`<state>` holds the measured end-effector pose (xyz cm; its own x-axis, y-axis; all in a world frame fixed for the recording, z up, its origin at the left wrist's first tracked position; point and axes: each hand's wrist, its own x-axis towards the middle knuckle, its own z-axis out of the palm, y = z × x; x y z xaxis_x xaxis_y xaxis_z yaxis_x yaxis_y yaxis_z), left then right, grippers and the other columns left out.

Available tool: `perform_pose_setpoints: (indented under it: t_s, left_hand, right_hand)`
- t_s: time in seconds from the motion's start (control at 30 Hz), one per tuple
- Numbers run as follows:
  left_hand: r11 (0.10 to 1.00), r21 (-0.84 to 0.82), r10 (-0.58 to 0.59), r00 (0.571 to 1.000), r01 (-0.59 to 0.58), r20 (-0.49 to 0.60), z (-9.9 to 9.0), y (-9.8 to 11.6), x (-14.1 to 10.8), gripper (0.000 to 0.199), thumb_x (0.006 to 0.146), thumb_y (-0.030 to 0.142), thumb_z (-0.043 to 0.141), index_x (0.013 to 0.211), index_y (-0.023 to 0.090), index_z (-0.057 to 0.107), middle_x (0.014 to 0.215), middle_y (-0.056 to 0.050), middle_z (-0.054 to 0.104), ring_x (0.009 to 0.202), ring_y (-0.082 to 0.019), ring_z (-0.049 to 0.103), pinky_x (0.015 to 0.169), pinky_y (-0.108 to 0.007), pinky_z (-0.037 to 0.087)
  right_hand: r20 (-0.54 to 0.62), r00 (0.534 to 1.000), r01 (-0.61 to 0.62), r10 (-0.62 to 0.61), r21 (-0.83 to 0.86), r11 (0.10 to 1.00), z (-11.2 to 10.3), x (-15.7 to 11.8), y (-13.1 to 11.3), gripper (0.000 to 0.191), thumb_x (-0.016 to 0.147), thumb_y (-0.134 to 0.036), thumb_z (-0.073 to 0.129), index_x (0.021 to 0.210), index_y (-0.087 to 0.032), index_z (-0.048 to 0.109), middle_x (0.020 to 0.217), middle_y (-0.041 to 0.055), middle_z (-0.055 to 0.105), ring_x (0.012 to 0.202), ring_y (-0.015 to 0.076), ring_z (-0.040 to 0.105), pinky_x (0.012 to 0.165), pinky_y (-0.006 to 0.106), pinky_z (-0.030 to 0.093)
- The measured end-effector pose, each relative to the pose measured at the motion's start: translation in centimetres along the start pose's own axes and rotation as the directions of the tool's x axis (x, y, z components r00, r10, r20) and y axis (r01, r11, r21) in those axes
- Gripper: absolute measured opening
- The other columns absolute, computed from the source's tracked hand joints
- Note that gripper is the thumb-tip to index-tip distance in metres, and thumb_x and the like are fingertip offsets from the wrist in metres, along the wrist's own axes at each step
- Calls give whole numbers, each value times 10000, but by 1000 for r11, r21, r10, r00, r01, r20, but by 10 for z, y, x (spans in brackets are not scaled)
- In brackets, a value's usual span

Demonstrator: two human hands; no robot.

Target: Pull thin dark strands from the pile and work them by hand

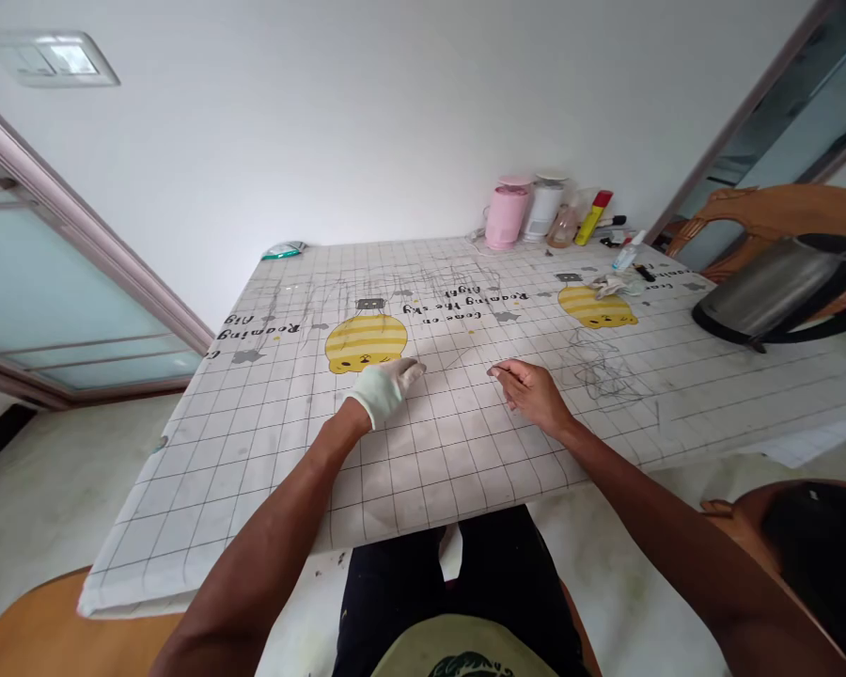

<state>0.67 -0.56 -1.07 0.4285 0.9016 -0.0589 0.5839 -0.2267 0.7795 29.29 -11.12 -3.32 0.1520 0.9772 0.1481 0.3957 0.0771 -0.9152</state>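
L hand in wht fabric glove, R hand bare; can't tell either grip. Gridded cloth, upside-dn "Roaming the sky".

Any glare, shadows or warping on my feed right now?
Head view: soft light, faint shadow by the left hand; head view: bright glare on the wall switch; head view: wide-angle stretch toward the edges, left door frame slanting.

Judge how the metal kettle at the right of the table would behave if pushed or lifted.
The kettle should feel stiff, given its metal body. That smooth-looking surface may be somewhat slippery. Its bulk suggests noticeable weight, though its contents are hidden.
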Motion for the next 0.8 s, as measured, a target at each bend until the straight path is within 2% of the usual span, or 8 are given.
perform_pose_setpoints:
  t_s: [0.17, 0.23, 0.33, 0.43, 0.53, 0.63, 0.73, 0.8]
  left_hand:
    - [987, 26, 158, 987, -157, -41, 23, 3, -5, 479, 952, 466, 674, 1383, 259, 700, 1266, -80, 784, 1169, -268, 721, 1030, -322, 528]
    - [980, 97, 178, 984, -176, -16, 32, 2, -6, 541, 952, 446, 668, 1461, 260, 658, 1269, -68, 782, 1130, -242, 735, 1007, -313, 552]
    - [941, 304, 150, 989, -148, 18, 38, -3, -7, 494, 988, 394, 607, 1462, 266, 667, 1151, -48, 815, 1039, -228, 759, 948, -311, 584]
    - [895, 393, 204, 977, -212, 62, 35, -11, -7, 404, 1014, 359, 555, 1363, 255, 728, 1196, -66, 816, 1059, -229, 764, 947, -309, 597]
    - [874, 394, 263, 959, -283, 105, 30, -18, -8, 387, 1030, 362, 522, 1328, 246, 740, 1264, -74, 798, 1110, -213, 763, 992, -301, 590]
    - [870, 389, 272, 953, -301, 129, 30, -21, -8, 401, 1044, 370, 499, 1353, 256, 729, 1254, -63, 800, 1144, -211, 762, 994, -294, 593]
    - [894, 373, 221, 968, -250, 120, 35, -16, -10, 406, 1037, 366, 522, 1375, 268, 722, 1225, -64, 811, 1162, -233, 762, 972, -302, 601]
    - [913, 359, 165, 981, -192, 105, 37, -8, -12, 432, 1012, 371, 574, 1414, 275, 702, 1182, -64, 821, 1115, -246, 775, 962, -318, 605]
  right_hand:
    - [96, 992, -89, 79, 104, 991, 10, -14, -5, 403, 966, -605, 680, 954, -207, 744, 557, -62, 511, 470, 127, 494, 483, 269, 486]
    - [155, 985, -92, 74, 115, 989, 20, -19, -10, 401, 976, -597, 669, 954, -203, 739, 572, -55, 536, 475, 122, 502, 484, 260, 489]
    - [219, 973, -104, 72, 138, 985, 29, -23, -18, 393, 991, -584, 651, 961, -199, 727, 566, -54, 540, 478, 123, 510, 487, 253, 479]
    - [257, 964, -107, 72, 124, 986, 29, -23, -22, 382, 1005, -573, 632, 979, -202, 720, 565, -58, 525, 479, 128, 508, 503, 263, 479]
    - [286, 958, 3, 5, -26, 1000, 23, -23, -20, 346, 1037, -533, 596, 989, -213, 719, 586, -50, 534, 500, 132, 508, 519, 261, 429]
    - [341, 927, 241, -156, -224, 944, 17, -24, -14, 303, 1081, -454, 541, 1002, -223, 722, 644, -29, 579, 547, 132, 493, 561, 269, 372]
    - [431, 868, 411, -247, -343, 845, 14, -25, -9, 313, 1116, -401, 476, 1049, -221, 724, 666, -18, 601, 553, 137, 474, 584, 283, 344]
    - [433, 865, 427, -254, -367, 827, 11, -22, -8, 323, 1121, -394, 465, 1078, -213, 729, 686, -6, 635, 563, 142, 506, 597, 283, 363]
